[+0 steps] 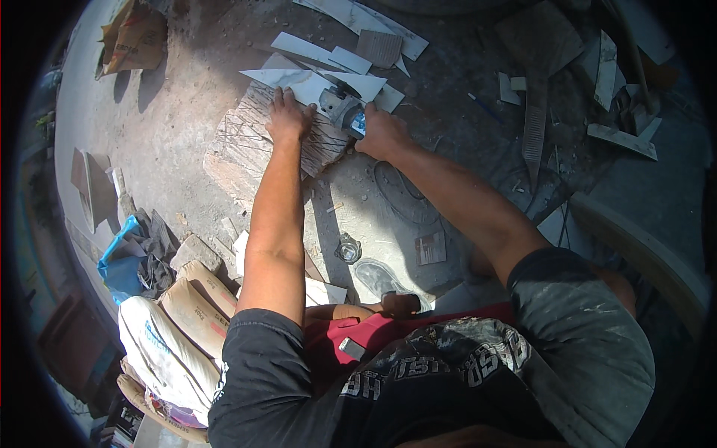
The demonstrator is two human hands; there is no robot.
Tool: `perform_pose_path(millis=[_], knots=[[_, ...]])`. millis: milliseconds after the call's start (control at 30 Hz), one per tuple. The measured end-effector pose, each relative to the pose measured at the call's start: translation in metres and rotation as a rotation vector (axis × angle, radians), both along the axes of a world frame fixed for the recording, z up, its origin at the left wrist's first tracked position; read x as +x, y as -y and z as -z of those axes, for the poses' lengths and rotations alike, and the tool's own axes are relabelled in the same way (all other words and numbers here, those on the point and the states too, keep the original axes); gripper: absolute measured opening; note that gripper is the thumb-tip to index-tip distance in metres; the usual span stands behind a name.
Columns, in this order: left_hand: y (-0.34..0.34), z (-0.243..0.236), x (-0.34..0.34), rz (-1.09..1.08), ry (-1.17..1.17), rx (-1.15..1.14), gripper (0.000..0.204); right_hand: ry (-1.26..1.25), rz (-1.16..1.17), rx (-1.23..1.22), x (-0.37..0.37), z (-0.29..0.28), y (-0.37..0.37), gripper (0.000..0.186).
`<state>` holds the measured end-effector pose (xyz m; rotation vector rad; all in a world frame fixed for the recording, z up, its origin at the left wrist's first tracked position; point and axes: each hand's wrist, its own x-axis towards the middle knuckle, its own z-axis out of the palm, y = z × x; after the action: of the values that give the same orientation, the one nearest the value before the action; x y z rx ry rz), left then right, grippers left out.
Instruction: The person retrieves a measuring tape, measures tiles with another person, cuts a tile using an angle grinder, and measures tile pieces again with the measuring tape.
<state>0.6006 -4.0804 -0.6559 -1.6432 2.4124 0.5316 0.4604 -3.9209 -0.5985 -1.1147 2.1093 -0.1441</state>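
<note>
My right hand (384, 130) is wrapped round the blue-labelled body of an angle grinder (343, 110). The grinder's dark disc end meets a pointed white tile piece (306, 86), though the exact contact is too small to make out. Under the tile lies a thick block (250, 138), its top crossed by many cut lines. My left hand (290, 116) lies with fingers spread at the tile's near edge, pressing down over the block, just left of the grinder.
White tile offcuts (302, 48) lie beyond the block, with more scraps (621, 140) at far right. A cable (403, 198) loops on the floor near a small round metal part (348, 249). Filled sacks (190, 306) and a blue bag (122, 261) stand at left.
</note>
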Motion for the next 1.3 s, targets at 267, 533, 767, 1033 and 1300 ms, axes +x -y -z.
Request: perform_pose_path(millis=[267,533,767,1033,1300], knots=[[0.0,0.004,0.001,0.001,-0.018,0.003,0.077,-0.025,0.013,-0.019,-0.002,0.004,-0.009,0.067],[-0.002,0.005,0.001,-0.005,-0.011,0.016,0.078,-0.022,0.003,-0.002,-0.005,-0.001,-0.017,0.069],[-0.001,0.003,0.0,-0.009,-0.011,0.017,0.078,-0.018,-0.003,0.008,-0.008,0.0,-0.023,0.07],[0.001,0.01,0.004,-0.009,-0.059,0.007,0.077,-0.001,0.0,-0.005,-0.01,0.001,-0.028,0.068],[0.002,0.018,0.006,0.011,-0.078,-0.023,0.077,0.018,0.011,-0.014,-0.012,0.003,-0.029,0.064]])
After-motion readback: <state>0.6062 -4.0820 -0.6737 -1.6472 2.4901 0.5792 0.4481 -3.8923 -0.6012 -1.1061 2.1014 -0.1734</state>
